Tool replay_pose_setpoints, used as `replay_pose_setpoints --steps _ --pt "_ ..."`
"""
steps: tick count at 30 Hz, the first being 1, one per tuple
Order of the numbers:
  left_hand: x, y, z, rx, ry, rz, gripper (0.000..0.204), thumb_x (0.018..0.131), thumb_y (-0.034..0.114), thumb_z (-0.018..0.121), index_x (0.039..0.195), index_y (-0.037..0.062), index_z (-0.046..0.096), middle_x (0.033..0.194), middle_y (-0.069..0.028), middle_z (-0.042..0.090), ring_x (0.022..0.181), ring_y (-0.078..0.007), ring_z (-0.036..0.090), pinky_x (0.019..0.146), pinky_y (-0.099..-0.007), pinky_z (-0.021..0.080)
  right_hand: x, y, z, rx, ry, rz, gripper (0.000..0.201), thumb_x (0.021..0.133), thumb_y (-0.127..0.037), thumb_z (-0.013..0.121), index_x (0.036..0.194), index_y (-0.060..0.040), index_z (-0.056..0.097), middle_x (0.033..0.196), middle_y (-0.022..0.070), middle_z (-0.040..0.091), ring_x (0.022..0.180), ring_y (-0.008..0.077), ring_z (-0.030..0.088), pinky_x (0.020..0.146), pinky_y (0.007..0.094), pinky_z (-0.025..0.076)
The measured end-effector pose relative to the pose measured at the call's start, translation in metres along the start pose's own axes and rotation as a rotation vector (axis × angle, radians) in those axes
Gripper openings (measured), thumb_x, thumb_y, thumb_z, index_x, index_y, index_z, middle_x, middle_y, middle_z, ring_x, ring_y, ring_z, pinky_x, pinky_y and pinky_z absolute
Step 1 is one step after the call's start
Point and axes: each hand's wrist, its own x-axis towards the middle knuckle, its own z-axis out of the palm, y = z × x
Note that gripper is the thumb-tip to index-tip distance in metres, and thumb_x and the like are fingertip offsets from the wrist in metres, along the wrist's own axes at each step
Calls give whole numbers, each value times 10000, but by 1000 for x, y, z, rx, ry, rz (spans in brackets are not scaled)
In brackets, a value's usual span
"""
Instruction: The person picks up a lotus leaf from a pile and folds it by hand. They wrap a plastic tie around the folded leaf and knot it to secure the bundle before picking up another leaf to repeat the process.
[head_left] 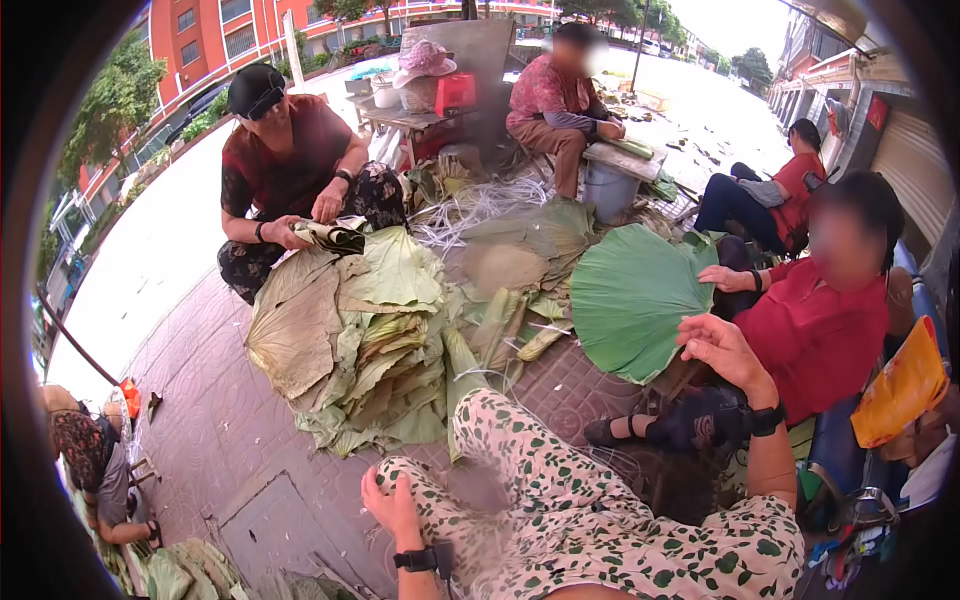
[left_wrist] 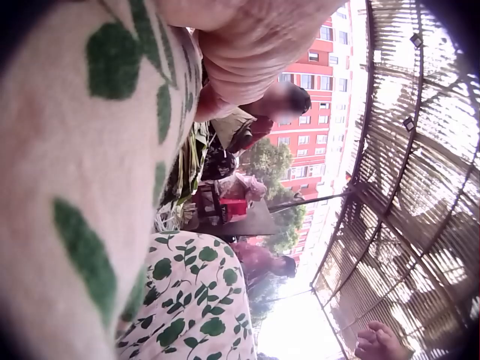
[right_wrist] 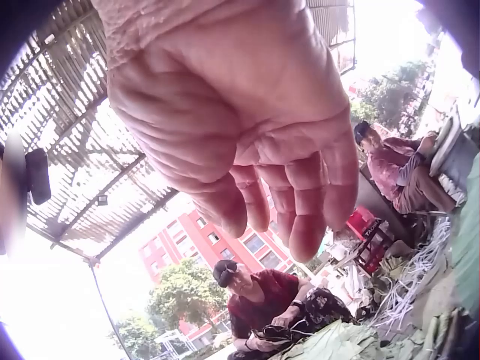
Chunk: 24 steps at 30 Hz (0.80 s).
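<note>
The right hand hangs raised with fingers loosely spread, holding nothing, just beside a broad, round, ribbed green lotus leaf that stands nearly upright, its face turned toward the wearer. The left hand rests flat, fingers straight, on the leaf-print trouser leg. A heap of limp, creased leaves lies on the brick pavement.

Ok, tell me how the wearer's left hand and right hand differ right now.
The left hand is low, resting against the leg in the green-leaf-patterned trousers; the right hand is raised in the air, near the big green lotus leaf without touching it. The left hand's fingers lie straight against the cloth; the right hand's fingers are loosely curled, palm open. Both hold nothing and wear a black wrist strap.
</note>
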Motion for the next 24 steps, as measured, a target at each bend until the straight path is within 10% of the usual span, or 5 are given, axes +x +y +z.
replay_pose_setpoints --steps 3,11,24 --pt "15 0 -14 59 30 6 553 689 171 683 1195 32 510 1253 -134 461 1147 -308 425 964 -384 347 -36 58 4 61 157 -13 252 868 -69 544 1109 2 528 963 75 584 744 127 597 682 251 488" --pt "6 -17 0 1 33 5 563 725 220 657 1226 24 492 1238 -141 468 1145 -288 433 948 -387 354 -203 142 -23 204 286 626 201 839 -118 566 1026 -45 547 824 45 626 698 122 614 612 235 485" --pt "-15 17 -11 -235 -74 -32 615 789 274 632 1285 -21 421 1270 -169 426 1152 -261 434 959 -354 347 -208 14 -155 -330 362 589 322 822 -279 571 1088 -97 559 924 4 608 784 96 574 692 234 433"
